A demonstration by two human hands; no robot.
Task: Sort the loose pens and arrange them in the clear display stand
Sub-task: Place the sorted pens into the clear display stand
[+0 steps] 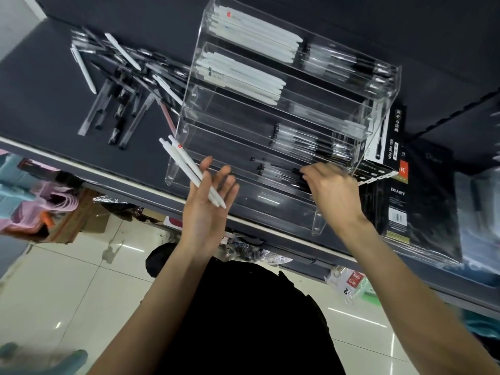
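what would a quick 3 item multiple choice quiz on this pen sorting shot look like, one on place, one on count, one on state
1. Where does the loose pile of pens lie?
A. on the shelf left of the display stand
B. inside the stand's top tier
C. on the floor

2. How many white pens does the left hand hold?
A. none
B. two
C. six

3. What is the right hand doing?
A. hanging idle at the person's side
B. reaching into a lower tier of the clear display stand among dark pens
C. holding a diary

Answers: 1 A, the pile sits on the dark shelf beside the stand; 2 B, two white barrels cross the palm; 3 B, its fingers are at the dark pens there.
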